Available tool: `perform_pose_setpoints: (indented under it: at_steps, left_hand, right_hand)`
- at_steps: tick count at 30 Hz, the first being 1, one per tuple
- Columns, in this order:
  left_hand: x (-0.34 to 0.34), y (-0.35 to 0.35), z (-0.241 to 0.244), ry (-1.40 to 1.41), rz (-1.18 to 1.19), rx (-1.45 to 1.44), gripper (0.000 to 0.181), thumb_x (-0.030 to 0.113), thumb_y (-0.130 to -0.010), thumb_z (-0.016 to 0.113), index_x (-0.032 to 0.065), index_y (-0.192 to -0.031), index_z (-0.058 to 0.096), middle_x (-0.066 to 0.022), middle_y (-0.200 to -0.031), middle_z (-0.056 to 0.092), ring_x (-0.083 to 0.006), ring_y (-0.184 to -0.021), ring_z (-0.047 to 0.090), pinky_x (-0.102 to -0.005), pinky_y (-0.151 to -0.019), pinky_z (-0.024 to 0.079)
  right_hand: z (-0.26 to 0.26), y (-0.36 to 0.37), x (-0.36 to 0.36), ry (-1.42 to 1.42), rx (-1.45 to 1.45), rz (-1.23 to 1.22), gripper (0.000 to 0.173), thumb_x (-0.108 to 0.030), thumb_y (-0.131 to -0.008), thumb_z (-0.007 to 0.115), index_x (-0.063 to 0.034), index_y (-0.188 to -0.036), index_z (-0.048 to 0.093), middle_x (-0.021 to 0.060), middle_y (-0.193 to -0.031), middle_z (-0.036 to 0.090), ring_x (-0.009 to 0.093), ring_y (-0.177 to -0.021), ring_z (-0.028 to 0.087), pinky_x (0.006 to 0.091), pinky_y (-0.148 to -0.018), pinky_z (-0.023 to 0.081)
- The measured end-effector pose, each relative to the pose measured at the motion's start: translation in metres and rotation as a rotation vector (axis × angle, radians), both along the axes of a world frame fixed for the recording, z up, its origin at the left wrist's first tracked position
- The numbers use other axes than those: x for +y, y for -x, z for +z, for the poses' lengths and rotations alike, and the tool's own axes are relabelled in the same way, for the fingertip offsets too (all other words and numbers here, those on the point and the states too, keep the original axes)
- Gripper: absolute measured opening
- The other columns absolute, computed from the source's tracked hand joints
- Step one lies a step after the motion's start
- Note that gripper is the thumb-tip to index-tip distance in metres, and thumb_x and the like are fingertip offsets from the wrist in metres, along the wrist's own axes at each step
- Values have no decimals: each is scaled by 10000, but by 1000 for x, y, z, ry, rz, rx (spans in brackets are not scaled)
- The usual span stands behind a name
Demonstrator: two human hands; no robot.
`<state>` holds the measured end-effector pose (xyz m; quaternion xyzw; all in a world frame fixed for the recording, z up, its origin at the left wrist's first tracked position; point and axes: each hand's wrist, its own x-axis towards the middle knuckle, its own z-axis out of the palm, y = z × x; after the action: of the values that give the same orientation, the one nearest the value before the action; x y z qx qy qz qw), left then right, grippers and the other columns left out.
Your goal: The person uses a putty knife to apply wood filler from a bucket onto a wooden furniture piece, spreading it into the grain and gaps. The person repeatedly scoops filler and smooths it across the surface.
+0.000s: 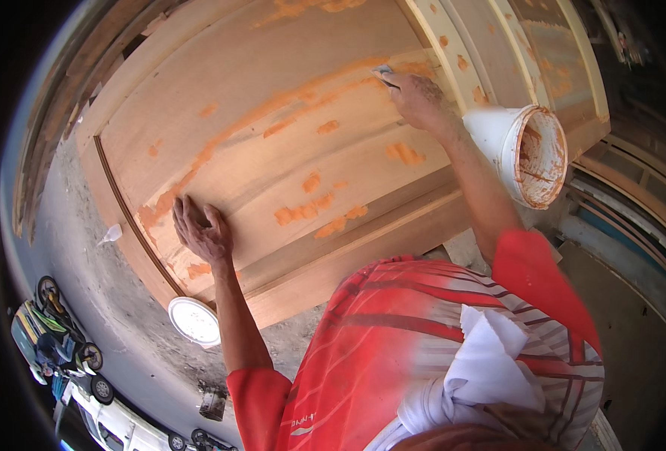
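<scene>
A wooden panel (287,163) in a raised frame lies before me, with streaks and patches of orange filler (310,214) on it. My right hand (417,101) grips a small putty knife (382,70), its blade at the far right end of the long orange streak. Palm down, my left hand (203,228) rests on the panel near its left end, beside the streak, with nothing seen in it. A white plastic bucket (541,158), smeared with orange inside, stands right of my right forearm. A round white lid (194,321) sits at the panel's near left corner.
Another wooden piece with orange spots (558,62) lies at the far right. Stacked boards (65,101) stand at the upper left. A small whitish plastic piece (113,233) is by the left frame edge. A dirty can (212,401) stands on the ground; vehicles are beyond.
</scene>
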<state>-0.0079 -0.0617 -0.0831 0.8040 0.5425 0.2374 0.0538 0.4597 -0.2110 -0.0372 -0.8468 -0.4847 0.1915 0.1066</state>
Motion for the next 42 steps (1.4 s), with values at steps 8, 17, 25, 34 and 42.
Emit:
perform_pose_setpoints:
  at_steps: [8, 17, 25, 34, 42]
  left_hand:
    - [0, -1, 0, 2, 10, 28, 509, 211, -914, 667, 60, -1399, 624, -190, -1517, 568, -383, -1442, 482, -506, -1213, 343]
    - [-2, 1, 0, 8, -6, 31, 504, 215, -950, 651, 70, -1430, 605, -197, -1545, 539, -371, -1461, 467, -503, -1222, 336]
    - [1, 4, -5, 2, -19, -11, 507, 217, -922, 663, 64, -1404, 625, -199, -1529, 554, -384, -1445, 478, -508, -1217, 335]
    - [-1, 5, -3, 16, -8, 40, 517, 237, -954, 646, 53, -1434, 597, -193, -1554, 530, -374, -1463, 460, -500, -1221, 334]
    - [0, -2, 0, 6, -6, -9, 501, 208, -915, 664, 58, -1391, 629, -213, -1519, 559, -404, -1434, 485, -522, -1204, 351]
  right_hand:
    - [-3, -20, 14, 5, -36, -69, 374, -257, -1039, 543, -125, -1361, 680, 210, -1094, 741, 404, -1015, 698, 497, -897, 556]
    - [-24, -33, -3, 8, -91, -180, 394, -253, -1038, 563, -146, -1405, 655, 203, -1116, 737, 407, -1021, 698, 497, -914, 554]
    - [-18, -56, -17, -27, -32, -118, 397, -260, -1042, 551, -139, -1408, 646, 209, -1132, 738, 417, -1038, 696, 506, -917, 549]
    - [-20, -58, -22, 24, -74, -167, 397, -254, -1048, 513, -131, -1400, 649, 213, -1151, 741, 404, -1072, 702, 518, -970, 553]
    - [-12, -33, 4, 31, -9, -192, 422, -277, -1038, 522, -135, -1414, 652, 226, -1149, 736, 405, -1081, 695, 509, -969, 534]
